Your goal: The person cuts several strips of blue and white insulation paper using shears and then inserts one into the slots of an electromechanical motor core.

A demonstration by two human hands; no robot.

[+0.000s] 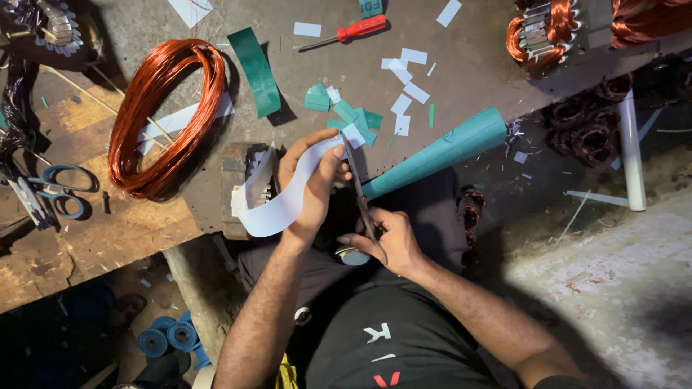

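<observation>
White paper strip (277,198) curls from my left hand (311,184), pinched between thumb and fingers near the bench edge. My right hand (386,241) grips scissors (358,189), blades at the strip's end. Copper wire coil (167,115) lies far left.

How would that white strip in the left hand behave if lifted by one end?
The white strip probably flops: it curls in a loop below the left hand. Likely light, being thin sheet. The scissors in the right hand are at its end, so it likely cuts easily.

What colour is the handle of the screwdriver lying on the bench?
Red; the screwdriver shows clearly in the head view.
</observation>
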